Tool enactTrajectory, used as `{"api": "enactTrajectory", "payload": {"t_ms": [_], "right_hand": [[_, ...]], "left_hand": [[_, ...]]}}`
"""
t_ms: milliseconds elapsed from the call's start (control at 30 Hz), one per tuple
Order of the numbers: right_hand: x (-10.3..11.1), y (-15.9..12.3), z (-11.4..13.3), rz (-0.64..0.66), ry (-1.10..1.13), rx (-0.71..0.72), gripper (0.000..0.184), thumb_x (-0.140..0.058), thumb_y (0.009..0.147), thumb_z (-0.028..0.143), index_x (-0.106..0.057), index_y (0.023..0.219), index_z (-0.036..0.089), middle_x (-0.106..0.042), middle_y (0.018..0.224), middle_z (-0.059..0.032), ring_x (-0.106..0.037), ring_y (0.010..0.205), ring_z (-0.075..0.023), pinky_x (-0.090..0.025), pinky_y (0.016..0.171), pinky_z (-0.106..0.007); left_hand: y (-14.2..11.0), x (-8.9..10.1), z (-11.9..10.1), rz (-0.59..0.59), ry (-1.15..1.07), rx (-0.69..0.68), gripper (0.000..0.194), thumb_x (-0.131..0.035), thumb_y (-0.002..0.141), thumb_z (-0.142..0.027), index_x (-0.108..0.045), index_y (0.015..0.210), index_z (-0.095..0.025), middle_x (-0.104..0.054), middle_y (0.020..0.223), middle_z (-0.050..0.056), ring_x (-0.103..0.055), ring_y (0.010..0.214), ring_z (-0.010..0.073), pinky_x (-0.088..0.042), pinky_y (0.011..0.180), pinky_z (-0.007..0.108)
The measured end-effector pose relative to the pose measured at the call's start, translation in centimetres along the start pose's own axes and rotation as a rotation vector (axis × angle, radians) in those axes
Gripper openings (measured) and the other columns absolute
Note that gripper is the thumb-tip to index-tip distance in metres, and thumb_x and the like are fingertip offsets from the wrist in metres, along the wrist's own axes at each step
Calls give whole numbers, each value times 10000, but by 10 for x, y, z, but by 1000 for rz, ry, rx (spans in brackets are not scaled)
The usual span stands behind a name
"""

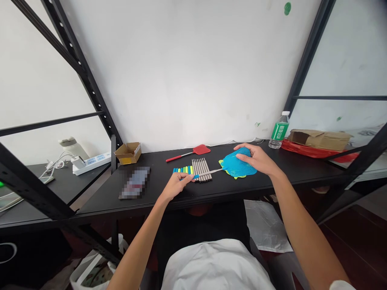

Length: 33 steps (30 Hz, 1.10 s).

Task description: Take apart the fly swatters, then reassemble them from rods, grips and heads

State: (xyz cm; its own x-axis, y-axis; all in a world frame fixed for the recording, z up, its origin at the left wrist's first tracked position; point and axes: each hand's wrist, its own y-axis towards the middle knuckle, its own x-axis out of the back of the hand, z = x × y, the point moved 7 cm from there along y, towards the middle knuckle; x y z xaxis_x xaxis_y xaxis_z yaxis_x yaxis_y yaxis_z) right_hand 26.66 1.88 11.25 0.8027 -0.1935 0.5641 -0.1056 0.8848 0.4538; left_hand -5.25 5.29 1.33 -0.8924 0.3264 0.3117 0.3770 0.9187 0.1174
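Observation:
A blue fly swatter with a mesh head and a metal rod is held up over the black table. My left hand is closed round its blue handle. At the other end my right hand pinches the mesh head between thumb and fingers. Yellow-green mesh heads stick out below the blue one. Just beyond my left hand lies a row of coloured handles in blue, yellow and green. Beside them several metal rods lie in parallel. Farther back rests a red fly swatter.
A small cardboard box and a blurred phone-like slab are on the left. A water bottle stands at the back right, near a brown package on red plastic. Black shelf posts frame both sides. A power strip lies far left.

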Motion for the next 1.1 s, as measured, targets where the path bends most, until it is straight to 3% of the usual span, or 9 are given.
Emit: {"api": "enactTrajectory", "payload": {"t_ms": [233, 767, 1100], "right_hand": [[-2, 1, -5, 6, 42, -4, 413, -638, 866, 518, -649, 1177, 247, -664, 932, -47, -609, 747, -234, -458, 608, -307], [-5, 4, -5, -88, 53, 8, 420, -616, 872, 462, -626, 1229, 241, -640, 949, -53, -586, 782, -234, -473, 668, -328], [-6, 5, 4, -124, -6, 61, 376, -606, 872, 425, -643, 1185, 220, -655, 1110, -74, -608, 889, -261, -475, 751, -356]], "left_hand": [[0, 0, -1, -8, -5, 1, 568, -641, 801, -669, -736, 847, -111, -215, 533, -72, -175, 471, 65, -151, 444, 223], [-5, -3, -9, 51, -137, -35, 483, -719, 778, -594, -720, 820, -113, -188, 552, -78, -139, 472, 50, -95, 461, 247], [-3, -1, -5, 42, -128, -26, 476, -728, 779, -577, -716, 816, -103, -197, 556, -77, -139, 469, 45, -89, 460, 247]]}}
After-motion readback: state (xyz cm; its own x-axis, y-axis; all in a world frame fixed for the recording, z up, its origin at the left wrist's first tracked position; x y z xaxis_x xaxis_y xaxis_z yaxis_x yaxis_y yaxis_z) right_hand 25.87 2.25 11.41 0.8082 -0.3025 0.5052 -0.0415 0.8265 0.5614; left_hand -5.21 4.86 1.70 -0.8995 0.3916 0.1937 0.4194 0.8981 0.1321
